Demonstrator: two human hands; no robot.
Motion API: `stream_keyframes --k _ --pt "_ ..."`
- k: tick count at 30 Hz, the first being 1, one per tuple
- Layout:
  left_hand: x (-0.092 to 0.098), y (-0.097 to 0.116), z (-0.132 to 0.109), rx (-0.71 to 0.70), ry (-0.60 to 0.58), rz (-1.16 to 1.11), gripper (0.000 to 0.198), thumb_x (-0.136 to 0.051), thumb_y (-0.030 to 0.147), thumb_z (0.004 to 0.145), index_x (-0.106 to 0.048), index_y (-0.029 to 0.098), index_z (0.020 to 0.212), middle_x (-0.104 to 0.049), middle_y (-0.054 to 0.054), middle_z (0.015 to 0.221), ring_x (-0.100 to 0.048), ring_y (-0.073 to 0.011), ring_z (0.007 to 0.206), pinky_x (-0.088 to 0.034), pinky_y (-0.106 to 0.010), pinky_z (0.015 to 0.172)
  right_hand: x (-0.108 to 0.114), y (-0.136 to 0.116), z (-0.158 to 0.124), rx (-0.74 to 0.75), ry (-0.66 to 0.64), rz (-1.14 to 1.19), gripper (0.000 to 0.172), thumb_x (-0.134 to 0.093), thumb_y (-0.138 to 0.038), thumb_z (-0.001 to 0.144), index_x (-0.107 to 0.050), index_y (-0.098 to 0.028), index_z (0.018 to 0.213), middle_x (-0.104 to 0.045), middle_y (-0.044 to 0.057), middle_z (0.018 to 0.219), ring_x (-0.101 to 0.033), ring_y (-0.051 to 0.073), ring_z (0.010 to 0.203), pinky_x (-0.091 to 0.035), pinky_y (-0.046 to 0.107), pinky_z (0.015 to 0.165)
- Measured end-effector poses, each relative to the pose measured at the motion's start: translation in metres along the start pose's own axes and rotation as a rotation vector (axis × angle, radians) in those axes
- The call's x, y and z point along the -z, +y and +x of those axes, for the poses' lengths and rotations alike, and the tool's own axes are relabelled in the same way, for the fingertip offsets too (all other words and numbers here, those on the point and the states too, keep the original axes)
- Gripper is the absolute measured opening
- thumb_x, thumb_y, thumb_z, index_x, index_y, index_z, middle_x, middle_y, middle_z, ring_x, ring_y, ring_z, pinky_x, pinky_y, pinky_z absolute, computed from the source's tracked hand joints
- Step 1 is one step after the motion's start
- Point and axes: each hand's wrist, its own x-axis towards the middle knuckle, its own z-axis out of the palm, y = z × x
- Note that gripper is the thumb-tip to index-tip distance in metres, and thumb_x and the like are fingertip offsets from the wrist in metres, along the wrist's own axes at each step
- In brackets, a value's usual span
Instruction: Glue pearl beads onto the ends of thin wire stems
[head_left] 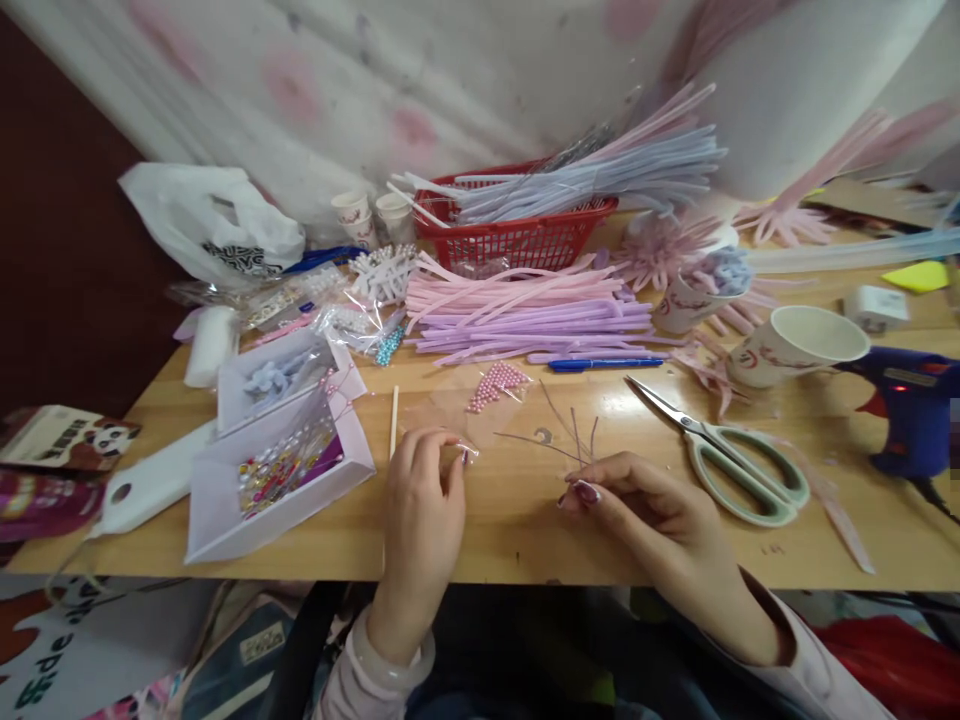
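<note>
Right hand pinched thin wires over the table; left hand was near the pink beads, I couldn't tell its grip. Looked like bead-picking tbh, next move probably needed a light pinch.

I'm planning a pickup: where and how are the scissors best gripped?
Probably by the pale handles, coming from the near side with the right hand, once it frees itself of the thin wires. The scissors lie flat, handles toward the person and blades pointing away leftward, keeping the grip clear of the tips.
</note>
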Motion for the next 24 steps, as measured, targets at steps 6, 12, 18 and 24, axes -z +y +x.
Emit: stream_keyframes --k 6,12,18,24 --pt "-0.001 -0.007 -0.010 0.048 -0.039 -0.016 0.006 -0.060 0.016 0.090 -0.064 0.019 0.087 -0.064 -0.009 0.103 -0.066 -0.0244 0.097 -0.055 -0.043 0.087 0.004 -0.002 -0.002 -0.011 0.020 -0.018 0.011 -0.069 -0.030 0.089 -0.072 -0.021 0.085 -0.076 0.004 0.073 -0.075 0.015 0.066 -0.061 0.020 0.063" --pt "0.000 -0.012 -0.008 0.030 -0.026 0.037 0.007 -0.062 0.016 0.088 -0.068 0.018 0.089 -0.065 -0.010 0.105 -0.065 -0.0258 0.100 -0.055 -0.043 0.088 0.003 0.000 -0.002 -0.033 0.012 -0.007 0.013 -0.069 -0.032 0.089 -0.072 -0.020 0.085 -0.076 0.004 0.073 -0.074 0.016 0.067 -0.061 0.021 0.064" --pt "-0.002 -0.018 -0.008 0.014 -0.038 0.076 0.018 -0.062 0.015 0.087 -0.071 0.019 0.101 -0.068 -0.010 0.110 -0.065 -0.0272 0.106 -0.054 -0.044 0.094 0.005 0.000 -0.001 -0.051 0.000 -0.004 0.012 -0.069 -0.032 0.089 -0.072 -0.021 0.084 -0.075 0.004 0.072 -0.072 0.014 0.067 -0.059 0.020 0.064" --pt "-0.001 -0.026 -0.011 -0.094 -0.011 0.097 0.021 -0.062 0.015 0.089 -0.072 0.015 0.107 -0.070 -0.014 0.115 -0.067 -0.0274 0.108 -0.057 -0.042 0.093 0.007 0.000 -0.002 -0.064 -0.019 0.022 0.010 -0.068 -0.030 0.090 -0.071 -0.023 0.085 -0.074 0.002 0.073 -0.071 0.012 0.069 -0.056 0.016 0.067"
